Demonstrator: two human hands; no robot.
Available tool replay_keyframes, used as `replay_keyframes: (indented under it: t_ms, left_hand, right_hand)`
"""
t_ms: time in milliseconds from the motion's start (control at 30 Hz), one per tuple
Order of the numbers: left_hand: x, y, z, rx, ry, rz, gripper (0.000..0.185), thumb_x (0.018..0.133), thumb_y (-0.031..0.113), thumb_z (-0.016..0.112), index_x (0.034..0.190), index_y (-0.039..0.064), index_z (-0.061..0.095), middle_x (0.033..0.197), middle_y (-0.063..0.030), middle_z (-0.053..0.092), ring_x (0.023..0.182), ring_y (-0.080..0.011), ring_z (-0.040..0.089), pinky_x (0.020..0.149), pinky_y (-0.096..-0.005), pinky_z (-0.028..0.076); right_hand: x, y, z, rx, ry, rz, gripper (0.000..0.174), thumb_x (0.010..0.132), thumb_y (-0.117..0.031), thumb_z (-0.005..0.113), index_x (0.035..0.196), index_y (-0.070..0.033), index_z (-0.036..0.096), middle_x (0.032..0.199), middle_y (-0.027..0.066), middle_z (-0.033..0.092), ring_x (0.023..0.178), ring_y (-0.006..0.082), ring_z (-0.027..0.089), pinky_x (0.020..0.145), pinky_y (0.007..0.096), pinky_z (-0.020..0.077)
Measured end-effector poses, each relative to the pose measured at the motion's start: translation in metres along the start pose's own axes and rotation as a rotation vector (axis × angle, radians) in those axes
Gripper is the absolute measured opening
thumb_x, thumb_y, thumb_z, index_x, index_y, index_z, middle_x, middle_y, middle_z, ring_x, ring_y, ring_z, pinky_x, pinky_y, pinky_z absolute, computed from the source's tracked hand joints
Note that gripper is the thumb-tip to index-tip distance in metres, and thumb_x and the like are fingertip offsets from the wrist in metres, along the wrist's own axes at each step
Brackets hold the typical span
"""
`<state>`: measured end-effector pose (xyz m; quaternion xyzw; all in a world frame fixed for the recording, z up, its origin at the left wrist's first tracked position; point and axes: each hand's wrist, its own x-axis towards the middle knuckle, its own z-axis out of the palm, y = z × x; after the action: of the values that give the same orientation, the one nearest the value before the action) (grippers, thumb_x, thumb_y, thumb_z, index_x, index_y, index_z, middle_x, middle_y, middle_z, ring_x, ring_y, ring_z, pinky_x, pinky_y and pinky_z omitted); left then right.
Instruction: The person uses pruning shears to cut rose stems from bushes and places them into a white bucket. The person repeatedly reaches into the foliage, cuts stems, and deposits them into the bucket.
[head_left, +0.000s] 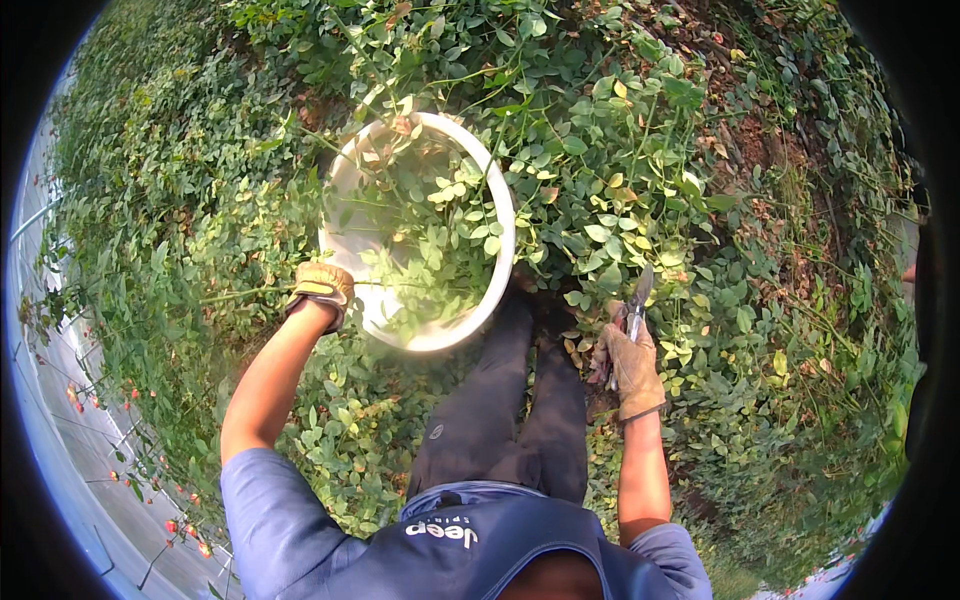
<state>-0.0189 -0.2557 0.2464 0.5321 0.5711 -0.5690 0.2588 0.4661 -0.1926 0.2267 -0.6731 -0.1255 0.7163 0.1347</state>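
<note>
My left hand (322, 286), in a tan and yellow work glove, is closed at the left side of a white bucket (505, 217). A green stem (251, 292) shows on both sides of this fist, in line with it. Whether the fist also touches the bucket's rim cannot be made out. Cut leafy stems (431, 255) lie in the bucket. To the right of my legs, my gloved right hand (630, 364) grips pruning shears (641, 292), blades pointing up and away from me. The handles are partly hidden by the glove.
Dense leafy rose bushes (187, 150) surround me. Bare soil with dry leaves (757, 150) shows at the upper right. Pale ground sheeting (135, 517) and stems with red-orange blooms (180, 529) lie at the lower left. My legs (480, 420) stand just below the bucket.
</note>
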Motion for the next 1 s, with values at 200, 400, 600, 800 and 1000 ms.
replay_keyframes:
  t_ms: [200,400,600,800,1000]
  left_hand:
    - [0.201,0.135,-0.119,0.133,0.410,0.227,0.031,0.092,0.029,0.065,0.115,0.014,0.081,0.118,-0.0091,0.079,0.113,-0.0278,0.074,0.092,-0.0447,0.057]
    - [0.192,0.106,-0.128,0.097,0.557,0.455,0.034,0.102,0.022,0.054,0.126,0.010,0.075,0.129,-0.0117,0.074,0.127,-0.0289,0.064,0.115,-0.0480,0.041]
    - [0.062,0.070,-0.071,-0.167,0.988,0.641,0.059,0.090,0.018,0.071,0.145,0.004,0.056,0.142,-0.0169,0.062,0.143,-0.0386,0.050,0.128,-0.0577,0.029]
    - [-0.022,0.104,0.046,-0.621,0.713,0.769,0.067,0.090,0.031,0.077,0.147,0.003,0.053,0.141,-0.0205,0.062,0.140,-0.0426,0.053,0.121,-0.0595,0.036]
    - [-0.005,0.215,0.159,-0.623,0.133,0.627,0.108,0.076,0.045,0.089,0.161,0.003,0.038,0.159,-0.0231,0.049,0.149,-0.0425,0.043,0.126,-0.0463,0.032]
  right_hand:
    - [0.058,0.054,0.096,-0.974,0.247,-0.702,0.060,0.089,-0.034,0.076,0.139,-0.006,0.057,0.125,0.0221,0.068,0.107,0.0453,0.068,0.088,0.0533,0.0562]
    - [0.083,0.108,0.165,-0.885,0.296,-0.584,0.072,0.087,-0.034,0.078,0.146,-0.003,0.049,0.134,0.0202,0.063,0.111,0.0414,0.067,0.093,0.0505,0.0568]
    - [0.110,0.126,0.160,-0.840,0.285,-0.599,0.074,0.086,-0.031,0.078,0.147,-0.004,0.048,0.136,0.0176,0.063,0.109,0.0391,0.068,0.089,0.0492,0.0584]
    - [0.131,0.111,0.125,-1.232,0.355,-0.737,0.077,0.087,-0.038,0.070,0.153,-0.006,0.047,0.144,0.0160,0.059,0.114,0.0357,0.065,0.093,0.0497,0.0551]
    - [0.130,0.047,0.143,-1.220,0.020,-0.753,0.062,0.093,-0.027,0.060,0.151,-0.005,0.048,0.144,0.0163,0.059,0.125,0.0327,0.063,0.099,0.0503,0.0538]
